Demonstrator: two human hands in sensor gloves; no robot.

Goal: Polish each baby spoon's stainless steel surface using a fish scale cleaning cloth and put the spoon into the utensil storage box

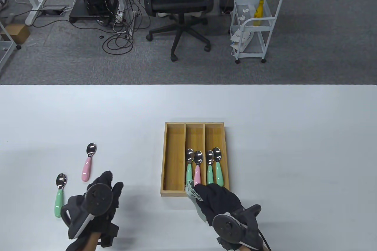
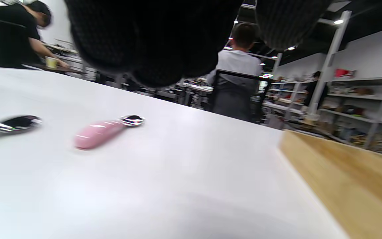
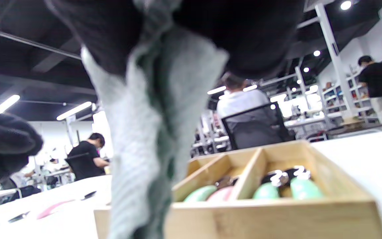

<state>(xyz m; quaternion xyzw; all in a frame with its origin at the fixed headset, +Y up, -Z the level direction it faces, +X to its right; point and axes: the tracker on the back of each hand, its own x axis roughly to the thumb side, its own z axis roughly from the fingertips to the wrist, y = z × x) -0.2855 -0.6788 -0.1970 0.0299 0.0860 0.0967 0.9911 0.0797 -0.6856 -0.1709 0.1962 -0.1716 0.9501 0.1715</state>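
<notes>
R hand (image 1: 219,201) grips cloth (image 1: 195,201) at storage box (image 1: 169,156) near edge. L hand (image 1: 100,195) fingers relaxed, holds nothing; pink spoon (image 1: 87,164) and green spoon (image 1: 59,195) lie just beyond it. Office chair (image 1: 176,1) behind table (image 1: 294,133).

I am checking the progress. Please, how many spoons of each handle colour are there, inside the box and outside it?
Green handle, in the storage box: 3
Pink handle, in the box: 1
Green handle, on the table: 1
Pink handle, on the table: 1
Total: 6 spoons
</notes>
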